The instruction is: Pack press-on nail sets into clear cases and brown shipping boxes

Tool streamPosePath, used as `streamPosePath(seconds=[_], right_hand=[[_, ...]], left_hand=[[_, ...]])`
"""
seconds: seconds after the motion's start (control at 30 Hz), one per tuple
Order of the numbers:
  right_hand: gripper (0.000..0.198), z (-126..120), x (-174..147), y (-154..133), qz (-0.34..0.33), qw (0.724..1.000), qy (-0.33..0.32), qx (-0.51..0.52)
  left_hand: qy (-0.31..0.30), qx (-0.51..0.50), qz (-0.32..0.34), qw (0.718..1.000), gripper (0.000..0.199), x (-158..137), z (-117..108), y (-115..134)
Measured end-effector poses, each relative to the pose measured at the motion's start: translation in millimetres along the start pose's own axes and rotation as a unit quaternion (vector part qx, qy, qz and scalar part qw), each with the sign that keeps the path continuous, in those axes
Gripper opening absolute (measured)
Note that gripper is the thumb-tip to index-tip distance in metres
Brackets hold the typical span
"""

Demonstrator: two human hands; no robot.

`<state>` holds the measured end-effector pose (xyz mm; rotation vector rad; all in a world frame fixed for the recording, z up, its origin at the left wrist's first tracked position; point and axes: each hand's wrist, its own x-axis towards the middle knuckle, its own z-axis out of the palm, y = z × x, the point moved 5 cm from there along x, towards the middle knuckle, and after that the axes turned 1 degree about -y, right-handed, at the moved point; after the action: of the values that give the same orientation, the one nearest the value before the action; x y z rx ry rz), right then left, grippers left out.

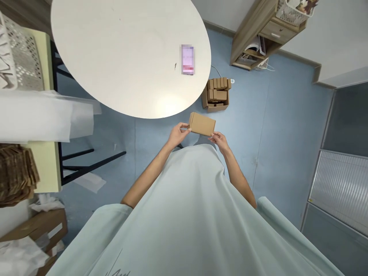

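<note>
Just beyond the front of the pale green shirt (pixel 198 214), in the head view: holding a small brown carton (pixel 202 124) up between both hands, near the rim of the round white table (pixel 129 57) but clear of it, with its broad face upward and its long side slanting slightly down to the right. Gripping the carton's left end with the left hand (pixel 178 135), thumb at the near corner, fingers stretched nearly straight, parted from the thumb by little more than the carton's edge. Pinching the near right corner with the right hand (pixel 220 141), thumb and fingers close together; cannot tell how far the fingertips reach underneath.

Near the table's right edge, a phone (pixel 188 59) with a blurred screen. Just past the carton, on the blue floor (pixel 244 126), an open cardboard box (pixel 214 109) packed with small brown boxes (pixel 220 95). Farther off at upper right, a wooden cabinet (pixel 253 34) with a white basket (pixel 293 15) on top. Along the left, a pale yellow table (pixel 47 165) with white sheets (pixel 46 117) and a brown stack (pixel 15 172), too unclear to name.
</note>
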<state>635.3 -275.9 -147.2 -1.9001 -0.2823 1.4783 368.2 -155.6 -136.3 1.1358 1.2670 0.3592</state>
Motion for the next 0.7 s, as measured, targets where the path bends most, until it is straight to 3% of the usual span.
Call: streamPosePath(seconds=[0.2, 0.5, 0.7], right_hand=[[0.049, -64, 57, -25, -0.004, 1.000, 0.010, -0.003], [0.042, -188, 184, -89, 0.006, 0.999, 0.017, -0.041], [0.045, -242, 260, -125, 0.015, 0.998, 0.026, -0.049]], left_hand=[[-0.023, 0.073, -0.030, 0.997, 0.027, 62, 65, 40], [-0.030, 0.149, -0.106, 0.983, 0.030, 186, 188, 104], [-0.033, 0.185, -0.110, 0.976, 0.040, 260, 246, 141]])
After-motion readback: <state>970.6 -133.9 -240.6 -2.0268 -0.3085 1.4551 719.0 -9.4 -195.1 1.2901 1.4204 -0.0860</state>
